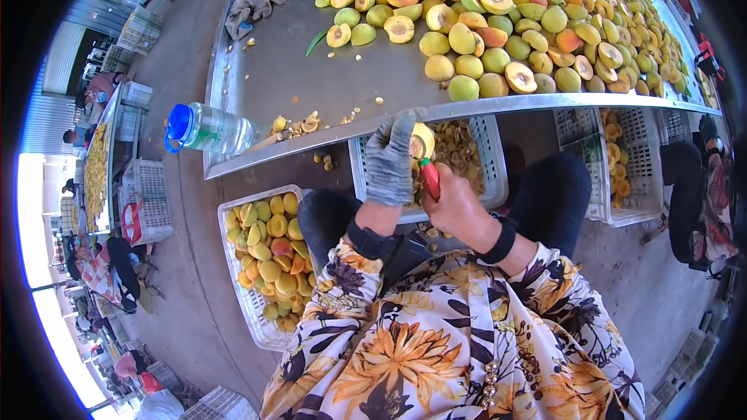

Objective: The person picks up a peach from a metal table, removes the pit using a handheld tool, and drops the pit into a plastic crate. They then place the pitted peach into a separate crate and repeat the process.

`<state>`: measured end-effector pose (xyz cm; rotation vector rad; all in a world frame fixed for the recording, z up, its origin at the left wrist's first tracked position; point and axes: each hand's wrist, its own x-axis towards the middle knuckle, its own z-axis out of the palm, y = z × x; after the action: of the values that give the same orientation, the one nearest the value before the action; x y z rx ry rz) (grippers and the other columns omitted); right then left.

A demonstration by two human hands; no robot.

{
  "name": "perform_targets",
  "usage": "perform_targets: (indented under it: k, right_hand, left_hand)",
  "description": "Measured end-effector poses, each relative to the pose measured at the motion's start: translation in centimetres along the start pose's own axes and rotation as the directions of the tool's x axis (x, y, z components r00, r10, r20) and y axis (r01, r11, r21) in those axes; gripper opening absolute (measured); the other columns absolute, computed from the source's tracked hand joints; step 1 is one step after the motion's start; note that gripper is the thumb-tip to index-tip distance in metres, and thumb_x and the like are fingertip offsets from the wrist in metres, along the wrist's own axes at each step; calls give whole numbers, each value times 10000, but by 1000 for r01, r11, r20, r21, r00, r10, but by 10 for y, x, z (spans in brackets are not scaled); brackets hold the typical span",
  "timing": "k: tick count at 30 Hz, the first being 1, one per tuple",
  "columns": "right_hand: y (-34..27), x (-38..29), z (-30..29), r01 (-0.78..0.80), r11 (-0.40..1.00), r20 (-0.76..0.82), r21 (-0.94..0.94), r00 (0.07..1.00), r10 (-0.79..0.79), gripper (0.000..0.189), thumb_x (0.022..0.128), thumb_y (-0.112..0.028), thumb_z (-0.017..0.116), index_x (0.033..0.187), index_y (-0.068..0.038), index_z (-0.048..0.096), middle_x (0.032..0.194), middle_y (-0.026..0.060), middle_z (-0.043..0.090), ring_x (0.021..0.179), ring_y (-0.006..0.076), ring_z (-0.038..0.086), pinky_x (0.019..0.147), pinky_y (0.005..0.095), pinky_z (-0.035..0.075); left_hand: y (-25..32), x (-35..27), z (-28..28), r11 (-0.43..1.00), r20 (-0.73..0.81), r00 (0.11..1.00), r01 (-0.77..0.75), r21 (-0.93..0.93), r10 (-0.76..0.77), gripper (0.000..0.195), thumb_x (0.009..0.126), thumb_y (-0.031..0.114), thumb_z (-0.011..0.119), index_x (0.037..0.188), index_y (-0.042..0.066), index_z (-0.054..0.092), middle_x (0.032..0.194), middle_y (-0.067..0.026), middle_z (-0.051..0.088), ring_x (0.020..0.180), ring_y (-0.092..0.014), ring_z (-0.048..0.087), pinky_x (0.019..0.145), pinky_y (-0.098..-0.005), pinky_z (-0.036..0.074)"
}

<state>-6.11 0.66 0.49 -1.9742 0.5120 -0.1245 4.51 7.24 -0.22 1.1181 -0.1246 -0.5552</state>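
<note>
My left hand (392,157), in a grey work glove, holds a halved yellow fruit (421,140), cut face towards my right. In my bare right hand (458,204) is a small tool with a red and green handle (430,179); its tip is at the cut face, and its working end is hard to make out. Both hands are just off the near edge of a metal table (327,128), over a white plastic crate (496,169) of pits and scraps. On the table lies a large pile of halved fruit, apparently peaches or apricots (467,41).
Grey gloves (257,6) and a clear bottle with a blue cap (210,128) are on the table's left side. A crate of fruit halves (262,335) stands left of my legs, another crate (595,186) to the right. A co-worker's legs (686,204) are at far right.
</note>
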Motion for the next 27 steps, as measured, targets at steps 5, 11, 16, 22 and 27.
perform_targets:
  k: [5,11,16,22,27]
  right_hand:
    - [3,12,-13,62,996,255,-60,966,-45,203,715,-55,549,878,34,469,694,252,558,692,415,568,590,409,442]
    - [6,23,-28,129,985,399,-118,914,-72,209,717,-78,544,865,60,491,733,268,566,734,411,569,649,418,454]
    - [1,18,-32,162,985,464,-56,878,-118,160,732,-73,528,846,37,516,688,220,568,602,327,582,549,369,456]
    - [0,19,-33,-725,608,885,325,460,76,123,800,-59,507,921,-42,511,579,7,436,372,43,356,327,208,287]
    - [5,14,-16,-824,230,855,518,503,-124,166,806,-30,493,971,-36,469,531,-11,388,330,33,294,303,204,255]
  left_hand:
    - [6,16,-23,942,241,936,298,-154,-257,214,808,187,610,910,-1,613,830,-100,623,683,-202,609,611,-295,515]
    - [9,14,-25,921,279,920,337,-198,-277,244,787,193,629,917,-11,599,838,-132,625,708,-229,619,640,-326,530]
    - [10,18,-28,957,423,868,289,-2,-261,261,776,217,629,866,-25,601,775,-144,613,711,-243,620,629,-335,528]
    - [4,14,-23,958,348,910,272,-88,-227,284,781,239,634,876,-25,591,752,-147,614,677,-242,616,574,-335,525]
    - [-22,25,-30,999,-158,987,24,-43,-31,223,780,147,632,951,8,592,891,-91,608,839,-208,596,721,-297,509]
